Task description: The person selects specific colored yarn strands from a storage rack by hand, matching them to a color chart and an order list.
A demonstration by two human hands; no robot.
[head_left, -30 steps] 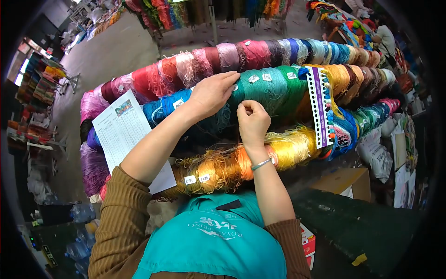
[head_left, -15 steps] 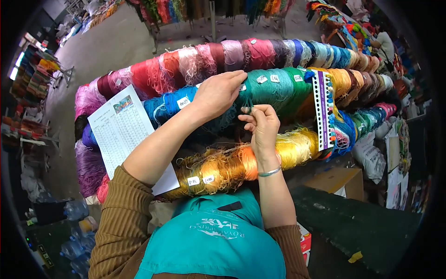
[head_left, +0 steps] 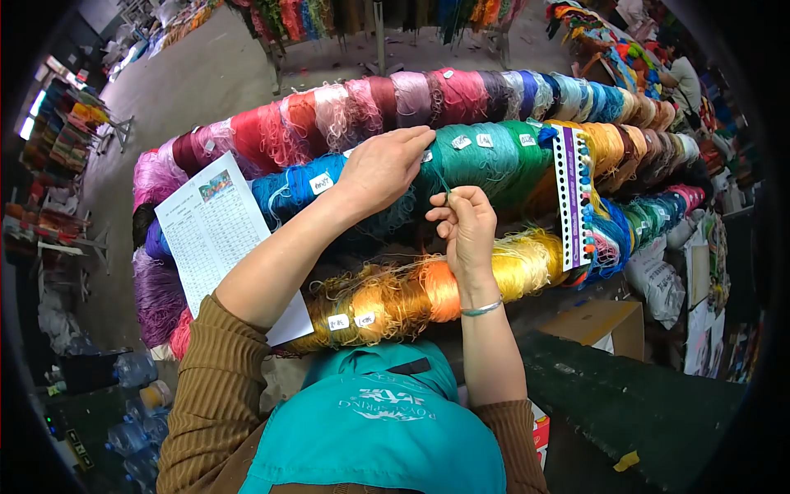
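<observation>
My left hand (head_left: 387,169) lies with stretched fingers over the blue and teal thread skeins on the middle row, near a small white label. Just below and to its right, my right hand (head_left: 467,221) pinches a thin strand of teal thread (head_left: 445,183) that runs up to the teal skeins (head_left: 473,156). White handwritten tags (head_left: 484,140) sit on these skeins. A printed sheet (head_left: 210,222) with a small coloured picture rests across the skeins at left, partly under my left forearm. To the right hangs a punched card (head_left: 570,198) with coloured thread samples along its edge.
A row of pink, red and blue skeins (head_left: 313,115) lies behind; gold and orange skeins (head_left: 387,300) lie nearest me. A cardboard box (head_left: 605,325) and a white plastic bag (head_left: 658,280) are at right, plastic bottles (head_left: 136,370) at lower left. Another person (head_left: 683,86) is at far right.
The right hand has turned slightly and still pinches near the same spot; the teal strand above it now shows more clearly. The left hand has barely moved.
</observation>
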